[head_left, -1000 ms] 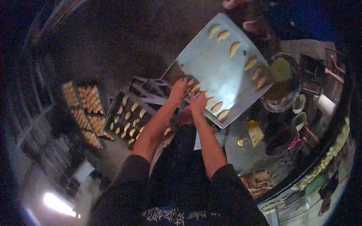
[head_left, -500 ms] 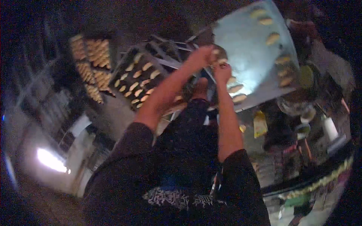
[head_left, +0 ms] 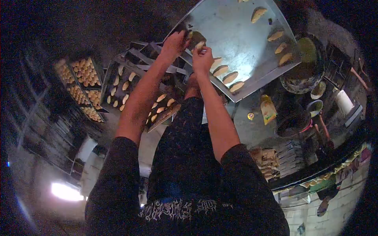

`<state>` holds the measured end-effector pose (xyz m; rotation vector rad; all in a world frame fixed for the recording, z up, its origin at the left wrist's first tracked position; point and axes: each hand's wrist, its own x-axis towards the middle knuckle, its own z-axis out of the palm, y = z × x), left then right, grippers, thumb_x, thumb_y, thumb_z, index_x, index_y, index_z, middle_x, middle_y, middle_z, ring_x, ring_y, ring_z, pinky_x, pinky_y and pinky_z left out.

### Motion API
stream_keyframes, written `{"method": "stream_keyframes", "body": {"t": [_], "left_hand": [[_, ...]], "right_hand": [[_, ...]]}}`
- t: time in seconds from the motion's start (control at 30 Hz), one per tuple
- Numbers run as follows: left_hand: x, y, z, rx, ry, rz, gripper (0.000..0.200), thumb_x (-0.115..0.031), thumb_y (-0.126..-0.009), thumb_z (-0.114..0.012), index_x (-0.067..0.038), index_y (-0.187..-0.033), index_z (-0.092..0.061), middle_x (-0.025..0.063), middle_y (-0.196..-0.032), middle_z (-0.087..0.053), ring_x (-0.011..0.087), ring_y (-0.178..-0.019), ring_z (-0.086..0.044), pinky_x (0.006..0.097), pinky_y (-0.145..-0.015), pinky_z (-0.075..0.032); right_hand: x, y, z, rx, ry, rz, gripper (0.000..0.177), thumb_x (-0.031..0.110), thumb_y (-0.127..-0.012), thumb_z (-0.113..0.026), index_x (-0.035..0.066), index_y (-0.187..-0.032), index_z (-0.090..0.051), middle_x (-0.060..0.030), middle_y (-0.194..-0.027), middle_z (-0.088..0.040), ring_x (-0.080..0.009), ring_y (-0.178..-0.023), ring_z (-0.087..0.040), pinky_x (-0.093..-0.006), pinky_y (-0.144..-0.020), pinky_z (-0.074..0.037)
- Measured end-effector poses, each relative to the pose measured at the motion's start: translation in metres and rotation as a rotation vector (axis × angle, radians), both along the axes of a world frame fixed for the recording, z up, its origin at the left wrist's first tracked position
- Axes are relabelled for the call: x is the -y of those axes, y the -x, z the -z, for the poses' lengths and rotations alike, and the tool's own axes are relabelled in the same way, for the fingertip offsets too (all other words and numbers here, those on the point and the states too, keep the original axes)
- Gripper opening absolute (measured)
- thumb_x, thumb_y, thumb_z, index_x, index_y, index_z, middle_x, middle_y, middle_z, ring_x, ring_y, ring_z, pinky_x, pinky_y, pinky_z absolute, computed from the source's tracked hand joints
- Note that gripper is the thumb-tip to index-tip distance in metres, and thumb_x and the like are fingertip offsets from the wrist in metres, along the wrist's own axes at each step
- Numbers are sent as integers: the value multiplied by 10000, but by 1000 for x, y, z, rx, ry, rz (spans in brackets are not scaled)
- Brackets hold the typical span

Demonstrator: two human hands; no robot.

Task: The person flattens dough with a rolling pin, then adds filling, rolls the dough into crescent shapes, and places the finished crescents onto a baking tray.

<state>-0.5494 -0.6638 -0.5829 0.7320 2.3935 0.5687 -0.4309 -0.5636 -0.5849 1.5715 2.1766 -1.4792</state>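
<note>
Head view: we work with both hands at the left side of the big metal tray, which serves as our landmark. Our right hand has its fingers pinched around a pale dough piece, apparently a light grip so that the soft shape is not squashed. Our left hand is curled beside it, over the tray's left edge; we cannot tell whether its fingers grasp anything, though it seems placed to help with the piece.

On the tray, crescent pastries line the edge nearest us, probably for easy reach, and others lie along its right side. They are spaced out, likely to keep them from sticking.

Left of the tray, a dark baking tray carries more crescents, while browner rounds sit farther left. Right of the tray stands a wide pan.
</note>
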Motion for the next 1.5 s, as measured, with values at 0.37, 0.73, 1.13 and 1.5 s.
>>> {"method": "stream_keyframes", "body": {"t": [0.37,0.73,1.13,1.5], "left_hand": [[3,-12,-20,-113,-60,-46,501,-252,-874,-729,-1,-1251,-513,247,-1076,-596,441,-1006,-606,485,-832,-508],[0,-3,-2,12,56,20,413,-142,-829,-719,-18,-1182,-543,244,-1040,-600,440,-979,-603,484,-814,-504],[8,-1,-10,-54,43,30,407,-156,-842,-701,-39,-1191,-526,223,-1051,-599,454,-975,-594,499,-802,-501],[-11,-16,-47,-264,-1,79,472,-192,-849,-712,-48,-1255,-518,200,-1091,-623,416,-980,-620,492,-797,-515]], "right_hand": [[26,0,3,8,-130,-23,474,258,-853,-747,-51,-1151,-547,-205,-944,-701,-322,-791,-713,-426,-756,-550],[10,12,-32,67,58,45,514,277,-885,-695,-46,-1233,-499,-276,-994,-662,-449,-891,-650,-531,-793,-515],[12,10,-8,78,-7,139,437,253,-862,-705,-34,-1136,-520,-240,-892,-690,-446,-856,-666,-505,-775,-525],[-11,-35,-41,143,-94,-19,439,297,-844,-759,-18,-1071,-553,-195,-885,-706,-381,-853,-685,-468,-726,-535]]}}
